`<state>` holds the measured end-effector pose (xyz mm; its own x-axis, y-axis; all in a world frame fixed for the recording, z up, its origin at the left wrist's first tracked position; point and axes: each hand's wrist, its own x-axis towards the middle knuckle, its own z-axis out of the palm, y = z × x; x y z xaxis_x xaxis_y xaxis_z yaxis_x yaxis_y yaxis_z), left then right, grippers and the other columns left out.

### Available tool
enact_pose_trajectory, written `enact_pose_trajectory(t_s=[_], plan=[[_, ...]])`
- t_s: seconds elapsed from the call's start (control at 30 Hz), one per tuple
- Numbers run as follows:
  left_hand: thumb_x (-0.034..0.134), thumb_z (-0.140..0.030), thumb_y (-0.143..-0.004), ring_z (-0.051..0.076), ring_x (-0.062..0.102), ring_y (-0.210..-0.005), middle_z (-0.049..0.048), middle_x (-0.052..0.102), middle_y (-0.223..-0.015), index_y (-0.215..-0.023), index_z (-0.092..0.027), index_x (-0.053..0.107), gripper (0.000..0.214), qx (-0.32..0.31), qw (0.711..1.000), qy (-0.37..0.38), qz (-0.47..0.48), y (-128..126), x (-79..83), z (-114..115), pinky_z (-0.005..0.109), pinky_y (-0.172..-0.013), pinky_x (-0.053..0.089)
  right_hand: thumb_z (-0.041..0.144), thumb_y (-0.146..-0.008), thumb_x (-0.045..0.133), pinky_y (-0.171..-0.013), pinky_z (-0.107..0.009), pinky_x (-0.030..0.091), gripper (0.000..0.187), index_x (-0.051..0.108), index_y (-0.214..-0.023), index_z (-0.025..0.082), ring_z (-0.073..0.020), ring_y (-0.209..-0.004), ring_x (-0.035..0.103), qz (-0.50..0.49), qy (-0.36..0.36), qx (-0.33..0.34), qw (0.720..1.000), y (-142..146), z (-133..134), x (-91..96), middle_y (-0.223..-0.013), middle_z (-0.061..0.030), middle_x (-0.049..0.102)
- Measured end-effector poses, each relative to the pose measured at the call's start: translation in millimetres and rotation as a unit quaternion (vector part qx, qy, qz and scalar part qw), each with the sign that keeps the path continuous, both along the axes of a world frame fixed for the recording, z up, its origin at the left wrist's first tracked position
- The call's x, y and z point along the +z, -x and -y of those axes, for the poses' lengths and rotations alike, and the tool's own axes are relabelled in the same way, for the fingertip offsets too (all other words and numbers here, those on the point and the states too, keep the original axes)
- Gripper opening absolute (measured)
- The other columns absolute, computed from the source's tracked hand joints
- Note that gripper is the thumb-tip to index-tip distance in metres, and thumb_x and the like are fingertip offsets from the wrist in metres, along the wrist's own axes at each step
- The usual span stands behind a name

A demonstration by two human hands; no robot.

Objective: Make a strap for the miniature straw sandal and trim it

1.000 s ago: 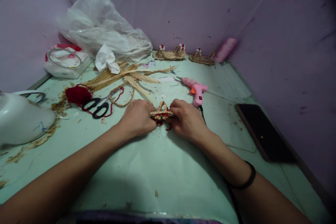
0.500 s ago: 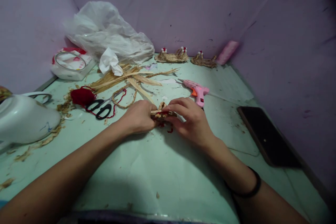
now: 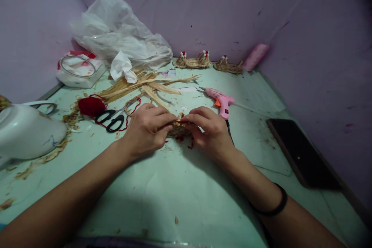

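Grip of your left hand (image 3: pixel 147 126) pinched one side of a rough, tan woven-fibre piece (image 3: pixel 178 131); your right hand (image 3: pixel 209 130) pinched the other, fuzzy red yarn strands (image 3: pixel 190 144) showing below, over the pale green counter (image 3: pixel 162 193). Black-handled metal scissors (image 3: pixel 114 123) and a pink plastic glue gun (image 3: pixel 222 102) lay nearby.
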<state>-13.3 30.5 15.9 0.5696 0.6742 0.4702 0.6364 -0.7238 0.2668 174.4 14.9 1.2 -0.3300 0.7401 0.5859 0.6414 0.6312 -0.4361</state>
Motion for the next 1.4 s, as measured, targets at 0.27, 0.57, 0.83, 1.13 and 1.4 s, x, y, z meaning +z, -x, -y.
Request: enact_pose_trajectory(t_s=[0.27,0.57,0.83,1.13,1.4], plan=[[0.051,-0.014,-0.077,0.013,0.060,-0.063,0.0016,0.068,-0.068,-0.078,-0.018,0.066,0.015,-0.055,0.994,-0.093,0.007,-1.4,-0.5,-4.2,0.033,-0.073,0.042,0.004,-0.075,0.046,-0.063,-0.029,0.046,0.024,0.062,-0.086,0.018,-0.0175,-0.074,0.053,0.043,-0.060,0.007,0.997,0.0,-0.7,-1.9,-0.080,-0.0068,0.060],[0.054,-0.013,-0.074,0.016,0.061,-0.069,0.0033,0.068,-0.073,-0.081,-0.015,0.064,0.013,-0.045,0.996,-0.030,0.071,-0.9,-6.4,-3.6,0.033,-0.071,0.043,0.009,-0.077,0.052,-0.072,-0.033,0.049,0.023,0.058,-0.098,0.017,-0.0192,-0.082,0.056,0.017,-0.019,0.030,0.999,-6.6,2.0,-0.4,-0.089,-0.0088,0.061],[0.057,-0.012,-0.072,0.017,0.059,-0.068,0.0045,0.068,-0.073,-0.083,-0.012,0.065,0.013,-0.028,0.996,0.007,0.090,1.0,-9.4,-4.2,0.034,-0.072,0.042,0.011,-0.076,0.055,-0.074,-0.034,0.048,0.034,0.055,-0.109,0.020,-0.0201,-0.087,0.056,0.022,0.030,0.028,0.999,-17.7,7.1,2.5,-0.095,-0.0087,0.058],[0.060,-0.020,-0.072,0.018,0.061,-0.071,0.0062,0.069,-0.077,-0.090,-0.013,0.064,0.019,-0.036,0.995,0.003,0.093,4.6,-10.0,-3.3,0.035,-0.074,0.043,0.009,-0.078,0.052,-0.068,-0.032,0.048,0.026,0.061,-0.098,0.023,-0.0175,-0.079,0.056,-0.004,0.038,0.009,0.999,-16.1,4.4,-4.0,-0.086,-0.0052,0.059],[0.057,-0.018,-0.074,0.014,0.062,-0.067,0.0057,0.068,-0.074,-0.082,-0.013,0.066,0.013,-0.019,0.984,0.100,0.149,5.1,-4.6,0.3,0.025,-0.063,0.047,0.017,-0.078,0.056,-0.072,-0.032,0.049,0.024,0.059,-0.101,0.020,-0.0180,-0.082,0.059,-0.034,0.059,0.028,0.997,-14.8,5.9,-0.3,-0.089,-0.0064,0.064]])
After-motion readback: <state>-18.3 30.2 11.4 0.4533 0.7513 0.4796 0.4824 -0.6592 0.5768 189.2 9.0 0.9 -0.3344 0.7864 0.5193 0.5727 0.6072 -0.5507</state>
